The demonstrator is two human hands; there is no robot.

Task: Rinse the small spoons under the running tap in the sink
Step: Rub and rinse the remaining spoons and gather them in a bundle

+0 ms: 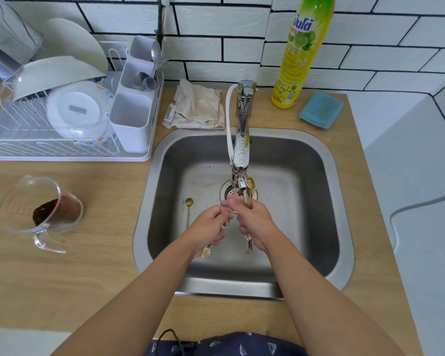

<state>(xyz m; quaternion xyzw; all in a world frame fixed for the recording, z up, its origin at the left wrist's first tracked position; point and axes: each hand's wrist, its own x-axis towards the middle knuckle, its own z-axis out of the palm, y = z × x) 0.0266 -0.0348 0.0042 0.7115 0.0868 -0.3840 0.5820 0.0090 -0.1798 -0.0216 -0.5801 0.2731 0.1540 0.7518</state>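
My forearms reach in from six o'clock over the sink (329, 176), both hands meeting under the tap (242, 160). My left hand (208, 227) has its fingers (222, 214) curled tight around a small gold spoon (206, 251), its flower end poking out below. My right hand (254, 222) grips more small spoons (251, 186), bowls up at twelve o'clock by the spout. One loose spoon (188, 210) lies on the basin floor at nine o'clock of my hands.
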